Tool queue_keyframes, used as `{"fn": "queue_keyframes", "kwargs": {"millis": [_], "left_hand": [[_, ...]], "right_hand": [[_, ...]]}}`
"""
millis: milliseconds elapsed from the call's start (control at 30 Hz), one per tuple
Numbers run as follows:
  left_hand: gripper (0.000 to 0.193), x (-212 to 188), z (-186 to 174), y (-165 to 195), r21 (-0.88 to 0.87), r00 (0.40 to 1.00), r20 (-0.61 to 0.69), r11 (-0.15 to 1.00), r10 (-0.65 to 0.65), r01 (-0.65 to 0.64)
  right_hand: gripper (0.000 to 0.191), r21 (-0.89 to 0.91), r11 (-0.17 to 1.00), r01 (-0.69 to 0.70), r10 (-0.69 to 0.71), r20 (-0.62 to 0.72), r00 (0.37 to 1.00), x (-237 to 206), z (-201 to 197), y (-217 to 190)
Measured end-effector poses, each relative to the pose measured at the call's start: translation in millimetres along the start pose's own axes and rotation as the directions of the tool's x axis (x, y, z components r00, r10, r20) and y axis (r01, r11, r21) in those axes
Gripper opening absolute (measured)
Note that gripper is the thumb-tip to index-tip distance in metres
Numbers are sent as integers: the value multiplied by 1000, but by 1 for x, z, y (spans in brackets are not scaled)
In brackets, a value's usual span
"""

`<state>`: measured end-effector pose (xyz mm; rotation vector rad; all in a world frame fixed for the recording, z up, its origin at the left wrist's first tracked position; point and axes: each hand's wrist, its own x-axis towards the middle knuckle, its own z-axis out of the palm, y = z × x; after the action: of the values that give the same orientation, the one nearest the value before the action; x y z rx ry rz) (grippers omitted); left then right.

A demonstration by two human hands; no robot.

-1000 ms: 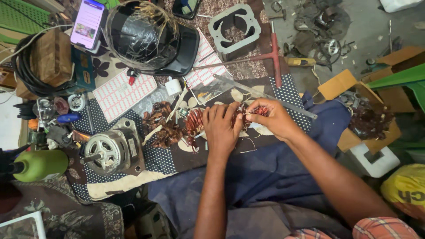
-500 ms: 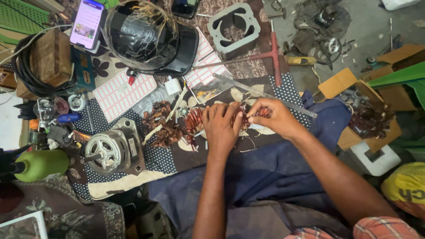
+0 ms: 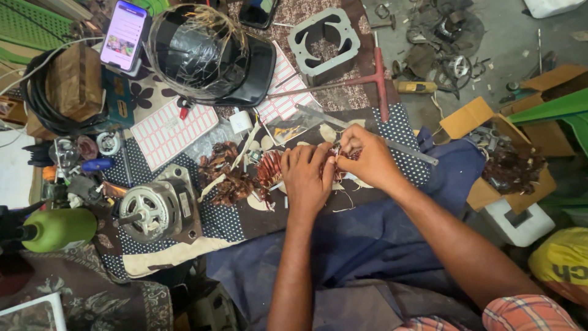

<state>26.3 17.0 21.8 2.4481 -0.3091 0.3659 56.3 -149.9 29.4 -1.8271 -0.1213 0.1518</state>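
My left hand point(image 3: 307, 178) and my right hand point(image 3: 362, 158) meet over a bundle of copper winding coils point(image 3: 269, 168) on the dotted cloth point(image 3: 214, 220). The left hand presses down on the bundle, its fingers closed over the wire. The right hand pinches the wire at the bundle's right end, next to the left fingertips. More loose copper coils point(image 3: 223, 175) lie just left of the hands. Most of the bundle is hidden under my hands.
A grey motor housing point(image 3: 153, 211) sits at the left. A black helmet point(image 3: 211, 52), a phone point(image 3: 124, 34), a square metal frame point(image 3: 324, 40) and a red T-handle tool point(image 3: 381, 79) lie beyond. A cardboard box of scrap point(image 3: 511, 165) stands right. A green bottle point(image 3: 58, 228) lies far left.
Both hands stay on the coil bundle with only small finger shifts. The right hand has edged slightly closer to the left.
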Motion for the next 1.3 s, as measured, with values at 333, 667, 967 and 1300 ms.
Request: {"fn": "queue_keyframes", "kwargs": {"millis": [333, 667, 967, 1300], "left_hand": [[32, 0, -2, 2, -22, 1000, -26, 1000, 12, -13], [29, 0, 2, 0, 11, 999, -50, 1000, 16, -16], [28, 1, 6, -1, 45, 999, -53, 999, 1, 1], [25, 2, 6, -1, 45, 996, -80, 999, 24, -20]], "right_hand": [[5, 366, 920, -144, 91, 157, 983, -1, -3, 10], [7, 339, 935, -106, 50, 169, 984, -8, -14, 17], [7, 309, 951, -5, -52, 175, 983, -13, -17, 26], [7, 131, 987, 91, -115, 186, 976, -19, -24, 29]]}}
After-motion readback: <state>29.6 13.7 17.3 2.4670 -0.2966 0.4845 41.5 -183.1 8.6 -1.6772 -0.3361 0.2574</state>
